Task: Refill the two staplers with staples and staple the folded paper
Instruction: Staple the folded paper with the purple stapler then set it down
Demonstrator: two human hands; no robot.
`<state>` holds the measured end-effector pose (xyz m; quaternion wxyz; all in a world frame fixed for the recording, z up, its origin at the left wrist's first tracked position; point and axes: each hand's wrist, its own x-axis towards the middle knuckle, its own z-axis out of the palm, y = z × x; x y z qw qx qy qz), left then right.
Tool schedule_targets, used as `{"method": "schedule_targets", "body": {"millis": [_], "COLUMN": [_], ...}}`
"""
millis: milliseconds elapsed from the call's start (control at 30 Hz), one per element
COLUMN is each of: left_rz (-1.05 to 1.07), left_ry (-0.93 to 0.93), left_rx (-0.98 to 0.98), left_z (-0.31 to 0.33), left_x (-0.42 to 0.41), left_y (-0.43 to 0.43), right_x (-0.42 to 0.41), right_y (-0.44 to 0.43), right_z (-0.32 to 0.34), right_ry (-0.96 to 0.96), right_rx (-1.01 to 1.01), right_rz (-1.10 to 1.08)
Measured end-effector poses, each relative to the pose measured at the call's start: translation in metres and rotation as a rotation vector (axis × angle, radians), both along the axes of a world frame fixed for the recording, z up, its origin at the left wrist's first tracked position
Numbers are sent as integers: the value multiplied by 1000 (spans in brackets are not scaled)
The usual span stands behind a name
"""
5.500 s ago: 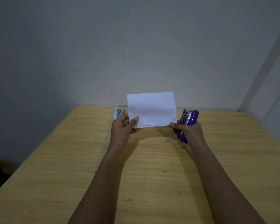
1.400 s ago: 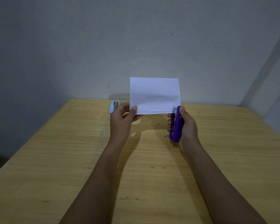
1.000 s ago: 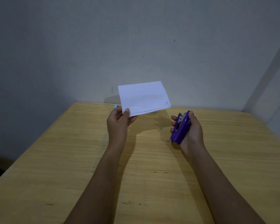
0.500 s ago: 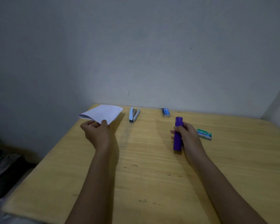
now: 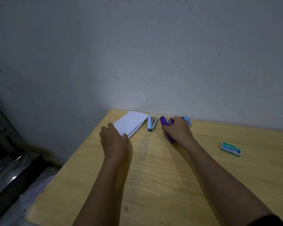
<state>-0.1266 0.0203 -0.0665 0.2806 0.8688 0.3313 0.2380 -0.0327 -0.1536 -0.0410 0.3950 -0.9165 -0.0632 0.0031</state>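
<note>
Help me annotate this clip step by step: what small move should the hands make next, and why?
Probably let go: the left hand rests on the folded paper, which lies flat on the table, and the right hand has the purple stapler down beside the light blue stapler. Both items look set down, so releasing them seems next.

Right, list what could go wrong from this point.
1. The folded paper lies close to the table's far left corner under the left hand; a careless push could slide it off.
2. The white stapler lies open right beside the purple stapler that the right hand grips; setting it down could knock the white one.
</note>
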Motion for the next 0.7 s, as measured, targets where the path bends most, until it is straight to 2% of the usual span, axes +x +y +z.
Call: {"method": "schedule_targets", "body": {"millis": [67, 133, 267, 433, 700], "left_rz": [-32, -158, -433, -325, -196], "left_ry": [10, 52, 267, 295, 312], "left_rx": [132, 210, 254, 203, 183], "left_z": [4, 2, -12, -20, -25], "left_x": [5, 16, 34, 38, 50], "left_y": [6, 13, 19, 10, -7], "right_x": [6, 14, 27, 38, 24], "right_y": [5, 10, 22, 29, 25], "right_z": [2, 4, 1, -4, -27], "right_ry": [-24, -62, -109, -141, -135], "right_rx": [-102, -204, -304, -334, -166], "right_rz": [-30, -57, -82, -69, 62]}}
